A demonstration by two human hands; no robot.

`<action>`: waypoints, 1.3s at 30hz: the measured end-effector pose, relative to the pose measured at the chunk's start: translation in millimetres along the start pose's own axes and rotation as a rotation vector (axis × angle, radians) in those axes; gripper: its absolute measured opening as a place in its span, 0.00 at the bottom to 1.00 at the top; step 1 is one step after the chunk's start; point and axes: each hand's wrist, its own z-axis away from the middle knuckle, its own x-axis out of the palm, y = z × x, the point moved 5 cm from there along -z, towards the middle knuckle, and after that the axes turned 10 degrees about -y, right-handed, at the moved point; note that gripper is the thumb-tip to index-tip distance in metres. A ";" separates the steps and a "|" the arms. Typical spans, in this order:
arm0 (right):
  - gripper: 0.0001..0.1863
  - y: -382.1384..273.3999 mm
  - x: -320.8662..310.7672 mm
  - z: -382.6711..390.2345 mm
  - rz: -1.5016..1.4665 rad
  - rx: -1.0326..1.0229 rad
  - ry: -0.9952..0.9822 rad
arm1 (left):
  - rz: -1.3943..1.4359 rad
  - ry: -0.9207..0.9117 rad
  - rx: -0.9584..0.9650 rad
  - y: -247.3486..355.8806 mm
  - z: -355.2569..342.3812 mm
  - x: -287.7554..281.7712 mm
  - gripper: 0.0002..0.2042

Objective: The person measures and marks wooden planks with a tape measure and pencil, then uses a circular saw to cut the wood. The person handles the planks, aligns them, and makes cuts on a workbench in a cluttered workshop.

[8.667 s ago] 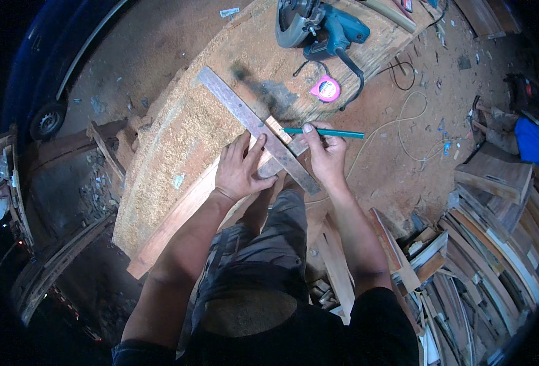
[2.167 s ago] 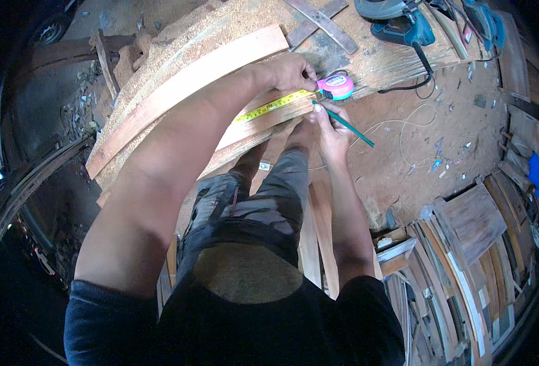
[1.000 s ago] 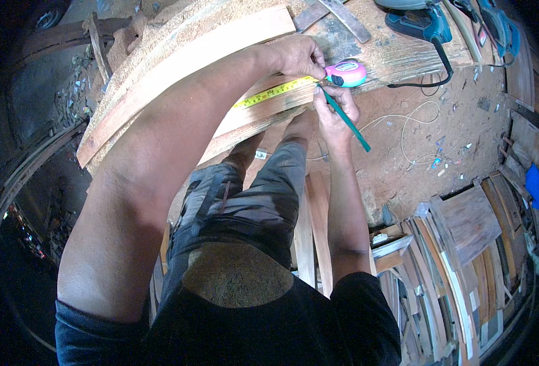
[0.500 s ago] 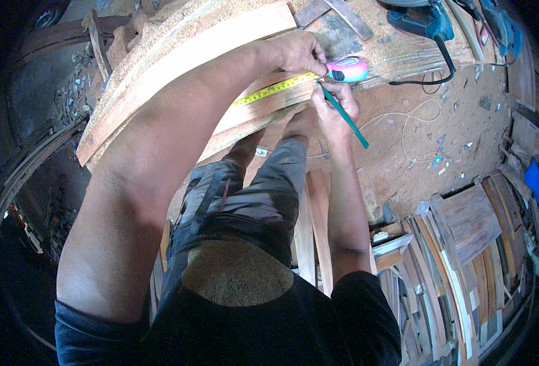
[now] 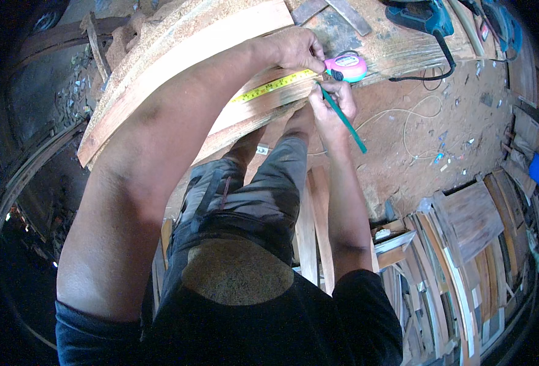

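Note:
My left hand is closed on the tape measure, pink-cased, where its yellow blade meets the case. The blade runs leftward along a wooden board. My right hand pinches a green pencil, its tip on or very near that board's right end, just below the case. Another pale plank lies behind my left arm. Crossed metal bars of a square lie above my left hand.
A sawdust-covered wooden bench carries a teal circular saw and another teal power tool. A pale cord loops on the dirt floor. Stacked offcuts fill the lower right; long boards stand beside my legs.
Since the oldest frame the square has moved up and aside, and my left hand has moved onto the extended tape. In the last second both hands have shifted slightly upward in view.

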 end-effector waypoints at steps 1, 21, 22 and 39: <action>0.09 -0.3 0.8 0.6 -0.038 -0.024 0.015 | -0.005 0.007 0.002 -1.6 0.3 0.5 0.16; 0.08 1.2 -1.0 -5.8 0.046 -0.017 0.025 | -0.002 -0.005 0.011 0.0 1.3 0.7 0.17; 0.08 -0.2 -0.9 -5.9 0.048 -0.033 0.023 | 0.001 -0.006 0.009 -0.4 1.0 1.1 0.17; 0.09 -14.1 -3.1 -9.1 0.103 -0.009 0.027 | -0.022 0.007 0.032 -1.7 0.2 -0.5 0.17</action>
